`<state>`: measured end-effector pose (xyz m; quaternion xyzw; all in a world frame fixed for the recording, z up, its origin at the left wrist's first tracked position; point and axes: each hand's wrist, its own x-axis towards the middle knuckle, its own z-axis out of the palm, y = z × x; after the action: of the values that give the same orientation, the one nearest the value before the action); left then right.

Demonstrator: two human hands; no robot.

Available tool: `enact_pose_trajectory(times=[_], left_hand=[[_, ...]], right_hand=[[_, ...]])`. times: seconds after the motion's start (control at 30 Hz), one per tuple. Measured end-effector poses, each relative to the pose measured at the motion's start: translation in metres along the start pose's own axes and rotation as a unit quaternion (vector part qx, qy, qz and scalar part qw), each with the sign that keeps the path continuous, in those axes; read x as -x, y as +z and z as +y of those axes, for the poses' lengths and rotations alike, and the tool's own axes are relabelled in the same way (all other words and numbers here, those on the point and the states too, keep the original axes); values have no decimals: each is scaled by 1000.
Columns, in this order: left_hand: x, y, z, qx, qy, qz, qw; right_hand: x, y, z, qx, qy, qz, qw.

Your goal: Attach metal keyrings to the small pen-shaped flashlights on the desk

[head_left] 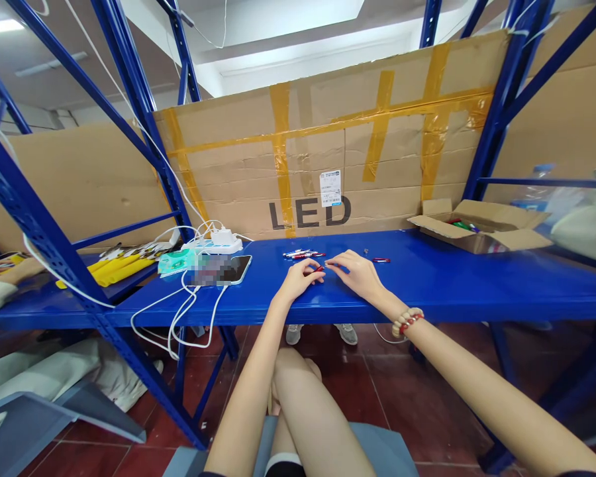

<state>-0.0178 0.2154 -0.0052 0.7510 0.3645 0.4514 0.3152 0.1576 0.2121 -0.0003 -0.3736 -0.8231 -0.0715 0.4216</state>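
Observation:
My left hand (298, 281) is closed in a pinch on a small red pen part (320, 269) above the blue table. Close beside it, my right hand (356, 271) has its thumb and fingertips pressed together. Whatever lies between those fingertips is too small to name. Just behind my left hand lies a small group of pens (300, 254), some red and some pale or blue. To the right of my right hand lies another red pen piece (381, 260), with a tiny loose part (366, 251) near it.
A phone (238, 269), a green packet (176, 262) and a white power strip (218, 246) with cables are on the left. An open cardboard box (481, 232) with coloured items sits at right. A cardboard wall (308, 165) stands behind. Another person's hand (22, 270) is far left.

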Motion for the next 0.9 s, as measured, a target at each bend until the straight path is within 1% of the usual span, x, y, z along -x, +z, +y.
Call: enact_pose_trajectory(times=[0.1, 0.23, 0.3, 0.63, 0.73, 0.9], left_hand=[[-1, 0, -1, -3, -2, -4, 1000], [-1, -1, -3, -6, -8, -5, 1000], [-1, -1, -3, -4, -11, -5, 1000], [0, -2, 0, -22, -6, -16, 1000], [0, -2, 0, -13, -9, -16, 1000], [1, 0, 3, 8, -9, -20, 1000]], right_hand=[[1, 0, -2, -6, -20, 7, 1000], [1, 3, 0, -16, -49, 41, 998], [2, 4, 1, -18, -56, 47, 997], [0, 5, 2, -37, -39, 28, 998], [0, 6, 3, -44, -40, 19, 998], [0, 3, 1, -54, -40, 25, 997]])
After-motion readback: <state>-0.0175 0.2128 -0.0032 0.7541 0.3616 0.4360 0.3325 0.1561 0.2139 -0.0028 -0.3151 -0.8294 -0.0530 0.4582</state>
